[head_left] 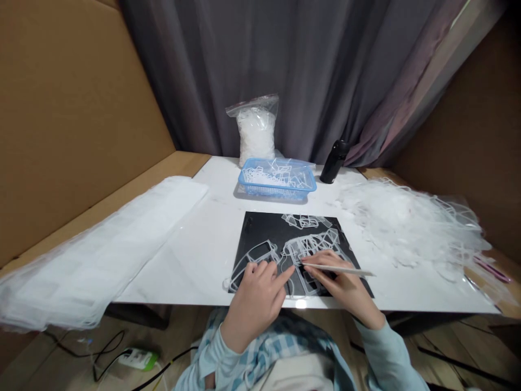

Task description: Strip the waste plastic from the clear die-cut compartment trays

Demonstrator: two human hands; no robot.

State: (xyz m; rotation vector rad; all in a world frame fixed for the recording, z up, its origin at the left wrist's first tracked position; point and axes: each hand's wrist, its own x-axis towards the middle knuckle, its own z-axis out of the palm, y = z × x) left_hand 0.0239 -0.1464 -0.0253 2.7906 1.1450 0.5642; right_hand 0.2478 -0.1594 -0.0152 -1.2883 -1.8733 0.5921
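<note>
A black mat (260, 228) lies on the white table (203, 244) in front of me, covered with thin white plastic frame pieces (303, 244). My left hand (256, 296) rests on the mat's near edge, fingers curled, with the index finger pressing down on a frame piece. My right hand (342, 282) pinches a slim white pen-like tool (340, 269), its tip pointing left at the frames near my left index finger.
A blue basket (277, 179) of white scraps stands behind the mat, a clear bag of white bits (255, 130) behind it, a black bottle (334, 162) to its right. A heap of thin plastic frames (411, 225) lies right; stacked clear sheets (101, 250) lie left.
</note>
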